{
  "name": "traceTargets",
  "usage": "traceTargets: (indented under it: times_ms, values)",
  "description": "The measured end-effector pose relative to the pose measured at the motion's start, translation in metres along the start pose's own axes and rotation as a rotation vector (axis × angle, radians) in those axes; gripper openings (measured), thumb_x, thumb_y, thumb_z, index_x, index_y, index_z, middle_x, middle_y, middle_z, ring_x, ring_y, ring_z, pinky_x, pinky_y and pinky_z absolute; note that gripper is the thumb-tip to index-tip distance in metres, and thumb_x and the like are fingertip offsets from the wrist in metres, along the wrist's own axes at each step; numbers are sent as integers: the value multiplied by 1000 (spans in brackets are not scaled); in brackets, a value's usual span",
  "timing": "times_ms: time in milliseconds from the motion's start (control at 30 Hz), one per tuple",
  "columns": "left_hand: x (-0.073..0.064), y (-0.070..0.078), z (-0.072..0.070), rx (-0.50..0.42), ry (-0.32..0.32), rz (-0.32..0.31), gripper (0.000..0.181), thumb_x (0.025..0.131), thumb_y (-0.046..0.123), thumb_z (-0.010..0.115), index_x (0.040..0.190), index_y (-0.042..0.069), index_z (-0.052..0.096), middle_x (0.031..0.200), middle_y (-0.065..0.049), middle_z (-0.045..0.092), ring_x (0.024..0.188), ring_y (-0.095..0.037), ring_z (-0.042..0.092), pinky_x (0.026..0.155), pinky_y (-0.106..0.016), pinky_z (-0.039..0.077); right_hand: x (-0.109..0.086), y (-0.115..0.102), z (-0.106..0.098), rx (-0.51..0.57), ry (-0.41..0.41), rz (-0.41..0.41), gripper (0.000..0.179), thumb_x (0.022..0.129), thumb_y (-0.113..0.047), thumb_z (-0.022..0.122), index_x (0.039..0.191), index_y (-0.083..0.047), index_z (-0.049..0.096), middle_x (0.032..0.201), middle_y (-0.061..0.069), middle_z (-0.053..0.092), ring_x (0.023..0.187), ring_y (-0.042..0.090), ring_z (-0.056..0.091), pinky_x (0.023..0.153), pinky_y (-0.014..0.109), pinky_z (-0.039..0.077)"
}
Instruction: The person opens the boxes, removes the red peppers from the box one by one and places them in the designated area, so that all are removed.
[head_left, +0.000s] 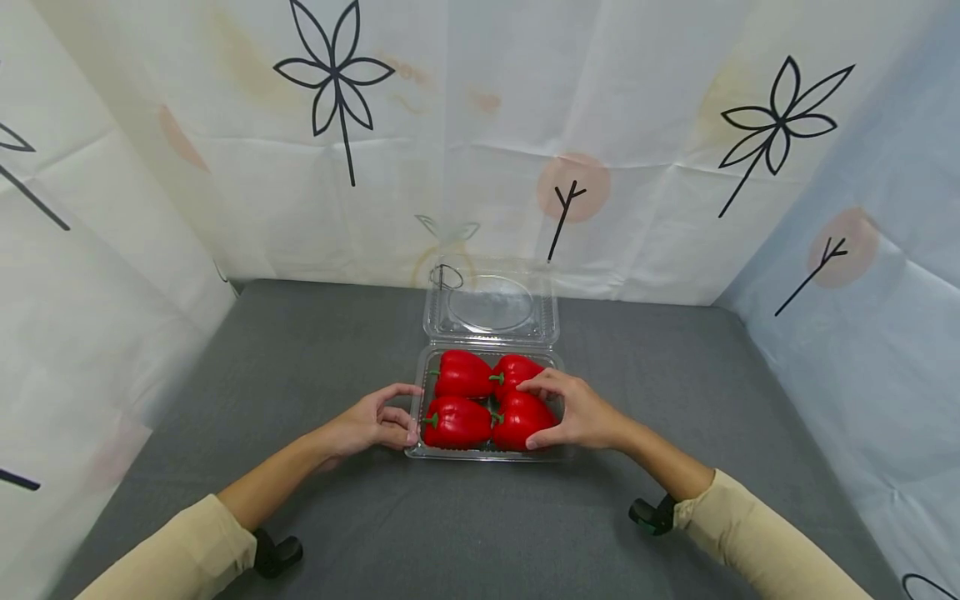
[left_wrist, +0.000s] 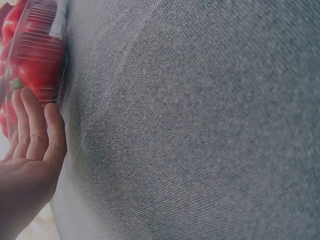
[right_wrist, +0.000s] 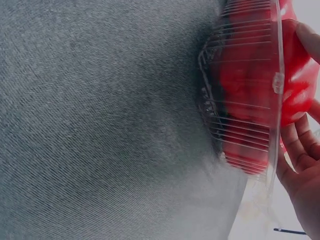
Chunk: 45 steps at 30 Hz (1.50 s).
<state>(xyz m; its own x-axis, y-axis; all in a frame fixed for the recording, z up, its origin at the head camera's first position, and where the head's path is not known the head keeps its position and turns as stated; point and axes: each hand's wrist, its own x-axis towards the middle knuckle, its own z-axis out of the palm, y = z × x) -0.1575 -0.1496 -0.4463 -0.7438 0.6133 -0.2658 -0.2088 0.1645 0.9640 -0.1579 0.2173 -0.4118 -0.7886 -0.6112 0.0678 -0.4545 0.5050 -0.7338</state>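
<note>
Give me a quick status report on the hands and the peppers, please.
Right hand grips near-right pepper; left hand at left side of container. Four peppers inside. Lid open, nothing visibly blocking.

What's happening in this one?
A person is handling red peppers in a clear plastic container on a gray surface. The right hand grips the near-right pepper between thumb and fingers, while the left hand is at the container's left edge. The other three peppers sit alongside it in the container, so the four make two rows of two. The clear lid is open, tipped back on the far side.
</note>
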Motion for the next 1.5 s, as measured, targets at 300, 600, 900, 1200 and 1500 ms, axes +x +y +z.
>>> traceTargets:
  times_ms: [300, 600, 900, 1200, 1500]
  values:
    - [0, 2, 1, 2, 4, -2, 73, 91, 10, 71, 150, 2, 29, 94, -8, 69, 88, -22, 64, 84, -34, 53, -1, -8, -9, 8, -6, 7, 62, 76, -31, 85, 130, -12, 62, 119, 1, 58, 109, 23, 56, 84, 41, 54]
    - [-1, 1, 1, -4, -3, 12, 73, 91, 10, 71, 150, 0, 28, 92, -7, 69, 88, -22, 64, 83, -35, 53, -4, -22, -34, -21, 66, -7, 62, 76, -26, 87, 131, -11, 63, 119, 1, 59, 105, 21, 58, 78, 33, 55]
    - [-2, 1, 1, 25, 1, 10, 73, 92, 11, 70, 150, 1, 26, 95, -9, 69, 91, -23, 64, 85, -35, 52, -3, -9, -60, -93, 267, -3, 65, 74, -15, 89, 132, -4, 61, 119, 10, 56, 110, 29, 57, 84, 48, 55]
    - [-2, 1, 1, 23, 5, -1, 73, 92, 12, 71, 150, 2, 27, 97, -10, 69, 91, -24, 65, 85, -35, 52, -10, 29, -69, -203, 563, 83, 65, 75, -10, 87, 132, 2, 59, 117, 18, 54, 107, 34, 54, 80, 54, 54]
    - [-1, 1, 1, 17, 12, -4, 74, 91, 11, 71, 150, 2, 28, 97, -9, 70, 90, -23, 65, 84, -34, 53, -19, 60, -81, -268, 829, 175, 63, 77, -11, 86, 132, 2, 59, 121, 20, 54, 110, 33, 52, 78, 35, 49]
